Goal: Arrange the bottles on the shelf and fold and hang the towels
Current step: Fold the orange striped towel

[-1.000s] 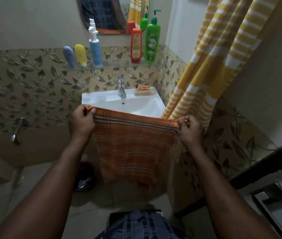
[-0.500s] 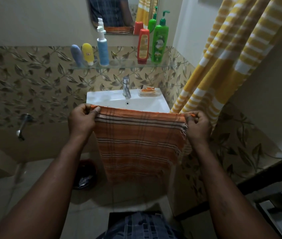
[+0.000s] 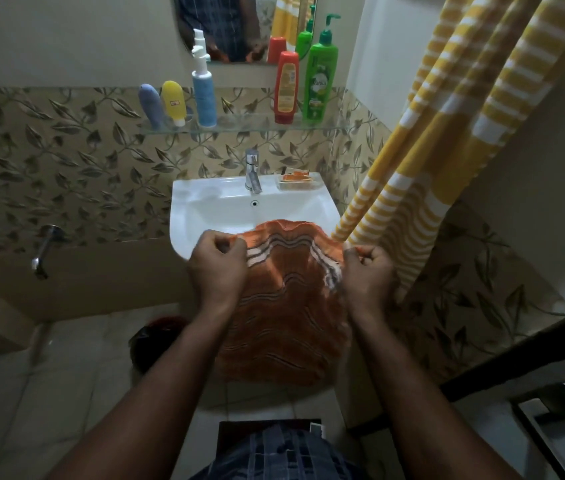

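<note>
both hands are up in front of the sink (image 3: pixel 205 209). left hand (image 3: pixel 217 268) pinches one top corner of the orange towel (image 3: pixel 288 317), right hand (image 3: pixel 367 271) pinches the other, fingers curled tight on the cloth. the top edge buckles up in an arch between them, over the sink's front rim. the rest hangs in front of the basin, lower hem loose above the floor tiles. right hand sits just beside the yellow striped cloth (image 3: pixel 447 133), so it's tight on that side. on the left there's open floor, with only a wall tap (image 3: pixel 44 251) jutting out. on the glass shelf (image 3: pixel 239 128) stand a grey-blue tube (image 3: pixel 149 105), yellow tube (image 3: pixel 173 102) and blue pump bottle (image 3: pixel 204 95) at the left, then a gap, then a red bottle (image 3: pixel 286 86) and green pump bottle (image 3: pixel 319 84).
</note>
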The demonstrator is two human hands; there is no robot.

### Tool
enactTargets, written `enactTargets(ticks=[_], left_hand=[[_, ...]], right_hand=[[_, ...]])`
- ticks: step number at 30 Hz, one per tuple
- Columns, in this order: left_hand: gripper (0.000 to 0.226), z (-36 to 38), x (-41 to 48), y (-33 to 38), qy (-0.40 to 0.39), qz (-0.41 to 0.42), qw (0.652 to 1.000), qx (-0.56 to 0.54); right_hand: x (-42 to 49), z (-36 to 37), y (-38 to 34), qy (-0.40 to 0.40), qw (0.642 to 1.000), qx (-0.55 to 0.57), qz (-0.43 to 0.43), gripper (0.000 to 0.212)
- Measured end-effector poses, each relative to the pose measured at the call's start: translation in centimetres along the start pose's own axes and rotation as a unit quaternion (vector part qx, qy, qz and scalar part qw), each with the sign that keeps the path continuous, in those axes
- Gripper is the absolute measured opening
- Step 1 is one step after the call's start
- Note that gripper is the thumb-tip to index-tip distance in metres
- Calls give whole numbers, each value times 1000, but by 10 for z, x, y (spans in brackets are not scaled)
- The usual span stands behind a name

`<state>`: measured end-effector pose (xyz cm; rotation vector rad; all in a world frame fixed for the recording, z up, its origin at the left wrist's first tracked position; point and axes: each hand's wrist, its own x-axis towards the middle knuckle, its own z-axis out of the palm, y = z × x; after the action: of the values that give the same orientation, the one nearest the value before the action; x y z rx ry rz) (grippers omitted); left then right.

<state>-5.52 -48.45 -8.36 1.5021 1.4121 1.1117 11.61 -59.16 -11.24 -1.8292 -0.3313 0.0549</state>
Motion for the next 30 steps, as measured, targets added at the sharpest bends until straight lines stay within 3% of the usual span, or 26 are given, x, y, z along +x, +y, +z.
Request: enactTargets(ticks=[7, 20, 23, 30], left_hand=[[15, 29, -53, 0, -95, -1, 994, -59], [17, 29, -71, -8, -124, -22, 992, -29], [7, 29, -73, -8, -140, -24, 988, -56], [14, 33, -74, -8, -131, -9, 988, -85]], right_hand=[[-53, 17, -5, -92, 995, 33, 14, 19], [-65, 0, -3, -116, 992, 38, 40, 13], [-63, 0, -3, -119, 991, 43, 48, 13], [-64, 4, -3, -121, 987, 76, 76, 9]])
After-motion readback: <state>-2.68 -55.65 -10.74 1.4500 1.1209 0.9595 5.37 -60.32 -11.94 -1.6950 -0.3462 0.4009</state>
